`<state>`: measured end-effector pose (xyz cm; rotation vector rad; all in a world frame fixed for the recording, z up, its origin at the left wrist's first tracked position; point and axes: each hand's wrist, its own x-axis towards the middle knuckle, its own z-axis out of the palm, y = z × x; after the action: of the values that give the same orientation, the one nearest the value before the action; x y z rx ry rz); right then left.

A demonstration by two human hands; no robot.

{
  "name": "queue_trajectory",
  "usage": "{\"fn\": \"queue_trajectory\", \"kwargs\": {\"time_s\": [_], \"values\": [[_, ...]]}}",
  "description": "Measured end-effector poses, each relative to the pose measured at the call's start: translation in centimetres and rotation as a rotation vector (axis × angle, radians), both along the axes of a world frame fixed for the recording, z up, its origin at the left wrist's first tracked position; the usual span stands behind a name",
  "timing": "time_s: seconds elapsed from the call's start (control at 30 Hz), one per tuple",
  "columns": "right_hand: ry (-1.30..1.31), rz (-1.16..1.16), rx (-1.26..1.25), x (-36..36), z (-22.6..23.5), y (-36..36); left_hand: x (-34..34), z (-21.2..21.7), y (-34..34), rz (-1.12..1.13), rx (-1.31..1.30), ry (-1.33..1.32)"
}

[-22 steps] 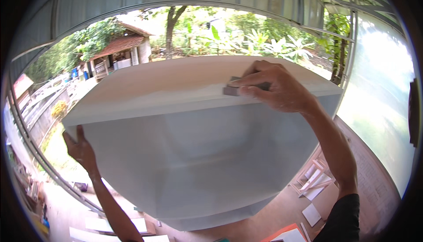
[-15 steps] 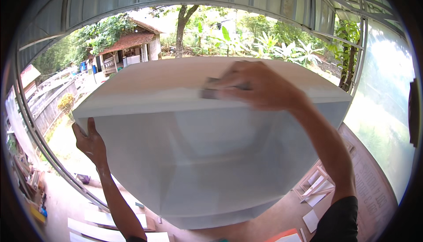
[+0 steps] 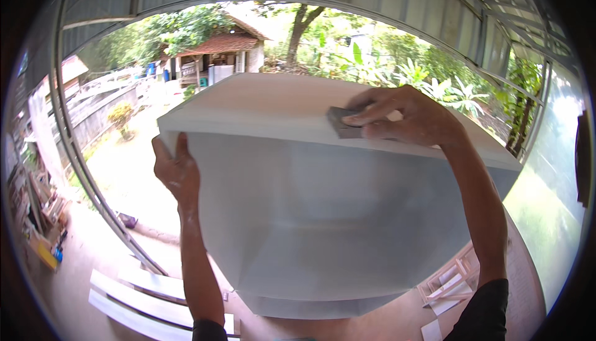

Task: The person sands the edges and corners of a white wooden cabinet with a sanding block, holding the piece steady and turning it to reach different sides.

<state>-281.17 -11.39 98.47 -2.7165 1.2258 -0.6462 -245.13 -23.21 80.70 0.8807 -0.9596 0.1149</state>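
A large white open-fronted cabinet (image 3: 261,102) fills the middle of the view, its hollow inside facing me. My left hand (image 3: 178,170) grips the cabinet's upper left corner, the thumb at the inner side of the edge and the other fingers partly hidden outside. On the top panel, near its front edge, my right hand (image 3: 413,117) holds a dark grey sanding pad (image 3: 343,122) between thumb and fingers. The pad lies against the panel's surface and reaches the front edge.
Long white boards (image 3: 139,300) lie on the floor at lower left. A wooden frame (image 3: 450,279) and loose panels are at lower right. Scrap timber (image 3: 40,210) is piled at far left. A metal post (image 3: 81,142) stands on the left, a pale translucent wall (image 3: 552,198) on the right.
My view has turned, so the cabinet and both hands appear farther right. The right hand was blurred by motion and now shows sharper, still on the pad. The left hand keeps its corner grip.
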Motion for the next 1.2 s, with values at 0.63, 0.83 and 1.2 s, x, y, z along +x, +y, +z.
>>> {"fn": "queue_trajectory", "kwargs": {"time_s": [0.63, 0.83, 1.2], "values": [[0.093, -0.028, 0.026, 9.0, 2.3, -4.1, -0.2, 0.9, -1.5, -0.010, -0.073, -0.042], [0.091, 0.206, -0.047, 22.5, 1.6, -11.8, 0.2, 0.5, -2.1, 0.016, -0.053, -0.059], [0.115, 0.064, -0.120, 20.2, 1.8, -9.2, 0.0, 0.3, -2.3, -0.017, -0.097, -0.055]]}}
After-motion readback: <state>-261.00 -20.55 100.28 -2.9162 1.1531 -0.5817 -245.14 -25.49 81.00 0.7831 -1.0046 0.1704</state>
